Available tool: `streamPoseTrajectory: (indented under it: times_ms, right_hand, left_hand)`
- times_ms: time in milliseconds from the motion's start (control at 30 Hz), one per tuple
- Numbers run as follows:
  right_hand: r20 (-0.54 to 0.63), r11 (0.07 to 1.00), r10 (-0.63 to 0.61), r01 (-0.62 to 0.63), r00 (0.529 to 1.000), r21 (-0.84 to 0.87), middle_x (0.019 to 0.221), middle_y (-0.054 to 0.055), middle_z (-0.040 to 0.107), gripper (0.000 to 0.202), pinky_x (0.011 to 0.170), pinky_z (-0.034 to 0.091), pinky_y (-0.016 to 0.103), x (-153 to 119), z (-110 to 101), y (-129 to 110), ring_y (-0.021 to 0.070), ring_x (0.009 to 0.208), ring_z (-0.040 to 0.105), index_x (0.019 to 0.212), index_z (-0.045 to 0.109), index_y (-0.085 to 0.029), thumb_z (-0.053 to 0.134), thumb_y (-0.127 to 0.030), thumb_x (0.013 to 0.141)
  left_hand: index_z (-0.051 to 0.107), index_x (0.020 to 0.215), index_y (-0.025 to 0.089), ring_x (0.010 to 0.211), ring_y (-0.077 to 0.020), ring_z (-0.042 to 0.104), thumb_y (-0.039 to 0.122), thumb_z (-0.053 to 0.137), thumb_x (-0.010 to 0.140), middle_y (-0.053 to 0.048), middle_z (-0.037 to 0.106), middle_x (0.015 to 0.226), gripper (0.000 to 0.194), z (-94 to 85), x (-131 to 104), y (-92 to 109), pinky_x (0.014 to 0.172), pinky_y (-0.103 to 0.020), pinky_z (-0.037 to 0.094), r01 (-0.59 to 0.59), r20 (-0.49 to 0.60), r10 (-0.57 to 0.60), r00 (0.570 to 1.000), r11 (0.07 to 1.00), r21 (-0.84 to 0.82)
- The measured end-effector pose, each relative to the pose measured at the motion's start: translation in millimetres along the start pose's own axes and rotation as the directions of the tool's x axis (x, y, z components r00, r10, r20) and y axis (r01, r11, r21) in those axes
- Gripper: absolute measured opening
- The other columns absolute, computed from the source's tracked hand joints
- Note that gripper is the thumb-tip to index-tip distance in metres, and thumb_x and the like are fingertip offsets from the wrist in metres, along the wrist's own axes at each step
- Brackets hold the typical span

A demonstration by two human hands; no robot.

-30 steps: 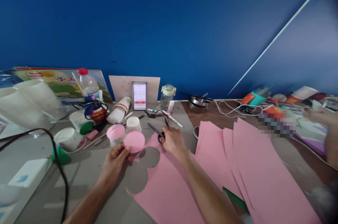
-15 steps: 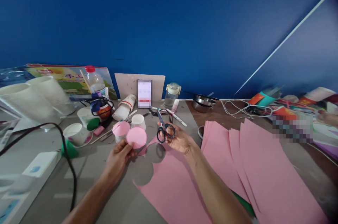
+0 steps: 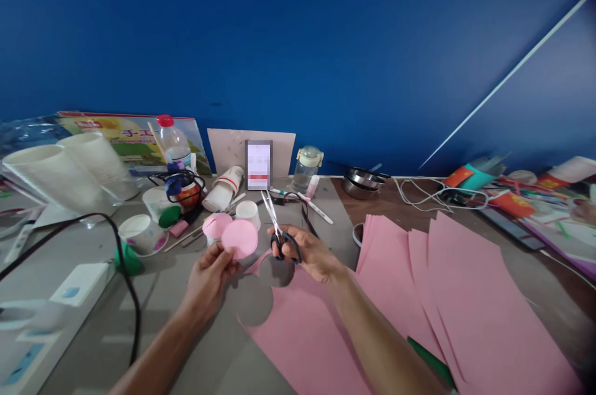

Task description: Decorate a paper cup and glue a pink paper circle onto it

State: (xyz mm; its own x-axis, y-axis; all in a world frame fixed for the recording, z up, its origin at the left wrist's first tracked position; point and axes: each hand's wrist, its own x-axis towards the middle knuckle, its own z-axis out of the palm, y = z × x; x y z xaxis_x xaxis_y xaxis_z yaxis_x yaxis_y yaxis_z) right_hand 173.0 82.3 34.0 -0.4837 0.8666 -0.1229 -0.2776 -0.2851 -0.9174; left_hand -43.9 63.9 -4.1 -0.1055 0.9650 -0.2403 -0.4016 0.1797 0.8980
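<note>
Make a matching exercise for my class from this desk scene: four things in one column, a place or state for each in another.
1. scissors
2. pink paper circle
3. phone
4. plastic bottle

A. topped with a red cap
B. upright before a pale board
C. in the right hand
D. in the left hand

Pairs: 1-C, 2-D, 3-B, 4-A
</note>
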Motion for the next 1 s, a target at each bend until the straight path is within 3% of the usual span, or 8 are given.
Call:
streamPoseTrajectory:
  times_ms: [100, 233, 400, 633, 700, 800, 900, 1000]
  right_hand:
    - [-0.033, 0.992, 0.013, -0.017, 0.999, -0.127, 0.082, 0.002, 0.068, 0.052, 0.055, 0.033, 0.021, 1, 7, 5, 0.0113, 0.067, 0.054, 0.108, 0.062, -0.02, 0.081, -0.046, 0.067]
    - [-0.037, 0.964, 0.034, -0.043, 0.999, -0.262, 0.077, 0.0, 0.064, 0.045, 0.062, 0.041, 0.025, 4, 16, 16, 0.0126, 0.067, 0.057, 0.1, 0.065, -0.019, 0.083, -0.035, 0.062]
    - [-0.049, 0.925, -0.008, -0.012, 0.999, -0.379, 0.07, -0.003, 0.055, 0.032, 0.054, 0.034, 0.024, 5, 24, 24, 0.0098, 0.058, 0.045, 0.098, 0.065, -0.017, 0.074, -0.023, 0.068]
    - [0.026, 0.853, -0.022, 0.032, 0.999, -0.521, 0.064, -0.006, 0.049, 0.027, 0.05, 0.03, 0.022, 3, 27, 36, 0.008, 0.054, 0.039, 0.094, 0.066, -0.019, 0.073, -0.022, 0.068]
    - [0.002, 0.862, -0.053, 0.047, 0.999, -0.506, 0.065, -0.006, 0.051, 0.03, 0.05, 0.031, 0.021, 5, 29, 40, 0.008, 0.054, 0.041, 0.096, 0.066, -0.019, 0.075, -0.022, 0.067]
    - [-0.119, 0.944, -0.12, 0.076, 0.986, -0.322, 0.073, -0.002, 0.058, 0.037, 0.052, 0.038, 0.022, 8, 31, 41, 0.0107, 0.059, 0.051, 0.105, 0.062, -0.021, 0.073, -0.028, 0.071]
    - [-0.276, 0.968, -0.23, 0.189, 0.933, -0.167, 0.08, -0.001, 0.062, 0.044, 0.056, 0.044, 0.024, 12, 31, 37, 0.0132, 0.067, 0.056, 0.109, 0.056, -0.023, 0.074, -0.031, 0.069]
    - [-0.371, 0.958, -0.284, 0.246, 0.884, -0.147, 0.076, -0.002, 0.061, 0.048, 0.058, 0.045, 0.024, 14, 30, 34, 0.0133, 0.066, 0.055, 0.107, 0.056, -0.023, 0.077, -0.031, 0.065]
  left_hand:
    - [0.063, 0.067, 0.016, 0.049, -0.008, 0.054, 0.037, 0.083, 0.062, 0.005, 0.058, 0.05, 0.03, 0.9, -2, 5, 0.05, -0.018, 0.042, -0.049, -0.015, 0.048, 0.999, 0.999, -0.01]
    - [0.063, 0.072, 0.017, 0.046, -0.0066, 0.052, 0.035, 0.084, 0.061, 0.007, 0.058, 0.051, 0.029, 1.3, -4, 10, 0.05, -0.018, 0.044, -0.085, -0.08, 0.078, 0.994, 0.992, -0.093]
    - [0.056, 0.067, 0.018, 0.044, -0.0058, 0.05, 0.036, 0.083, 0.062, 0.008, 0.057, 0.05, 0.033, 1.4, -4, 15, 0.053, -0.019, 0.047, -0.135, -0.164, 0.111, 0.98, 0.98, -0.145]
    - [0.057, 0.069, 0.019, 0.047, -0.0062, 0.052, 0.036, 0.082, 0.064, 0.009, 0.057, 0.052, 0.031, 1.7, -4, 17, 0.056, -0.02, 0.049, -0.147, -0.192, 0.118, 0.974, 0.978, -0.145]
    - [0.056, 0.069, 0.019, 0.047, -0.0064, 0.052, 0.036, 0.081, 0.065, 0.008, 0.057, 0.052, 0.03, 2.0, -4, 17, 0.055, -0.02, 0.049, -0.151, -0.183, 0.123, 0.975, 0.978, -0.146]
    - [0.056, 0.07, 0.019, 0.047, -0.0066, 0.051, 0.034, 0.082, 0.062, 0.008, 0.059, 0.053, 0.031, 3.6, -4, 16, 0.054, -0.02, 0.048, -0.137, -0.145, 0.114, 0.983, 0.978, -0.16]
    - [0.06, 0.071, 0.018, 0.046, -0.0064, 0.051, 0.032, 0.084, 0.059, 0.007, 0.059, 0.053, 0.031, 7.2, -7, 8, 0.054, -0.02, 0.049, -0.058, -0.082, 0.047, 0.995, 0.989, -0.137]
    - [0.061, 0.07, 0.017, 0.046, -0.0073, 0.052, 0.035, 0.084, 0.06, 0.005, 0.059, 0.053, 0.031, 11.5, -10, -2, 0.049, -0.019, 0.046, 0.017, 0.004, -0.016, 1.0, 0.997, -0.076]
